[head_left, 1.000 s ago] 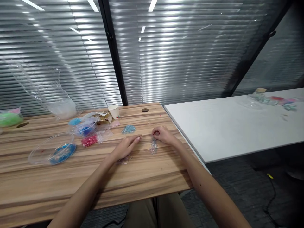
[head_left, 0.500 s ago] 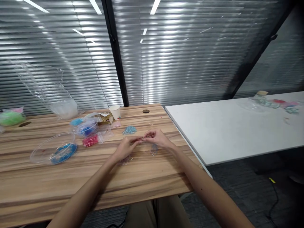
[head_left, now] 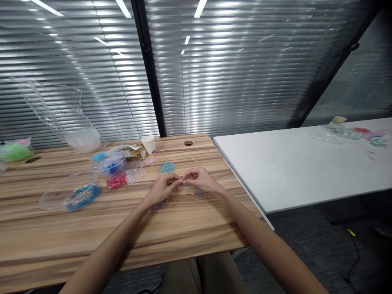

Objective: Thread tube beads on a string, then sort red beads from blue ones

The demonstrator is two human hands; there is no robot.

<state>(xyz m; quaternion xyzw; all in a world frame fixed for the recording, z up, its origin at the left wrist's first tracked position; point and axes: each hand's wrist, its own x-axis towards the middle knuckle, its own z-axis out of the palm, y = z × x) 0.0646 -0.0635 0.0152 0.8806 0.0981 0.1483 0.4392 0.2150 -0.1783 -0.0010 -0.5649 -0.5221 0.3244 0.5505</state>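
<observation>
Thin glassy pieces point(head_left: 197, 194) lie loose on the wooden tabletop point(head_left: 190, 232), nearer me and to the right of a pale-blue heap point(head_left: 167, 167), just below my right hand point(head_left: 202, 180). My left hand point(head_left: 161, 190) is nearer me than that heap, above a pinkish scatter point(head_left: 161, 205). My two hands meet at the fingertips, each grip pressed together in a fine pinch; what sits between, if anything, is too small to tell. I likely join them so one steadies while the other works. The heaps seem kept apart so their colours stay unmixed, close enough to reach. Left of the pale-blue heap, a clear bag point(head_left: 131, 177) keeps red bits point(head_left: 116, 181) together; beyond it, to the left, stands a paper cup point(head_left: 148, 145).
</observation>
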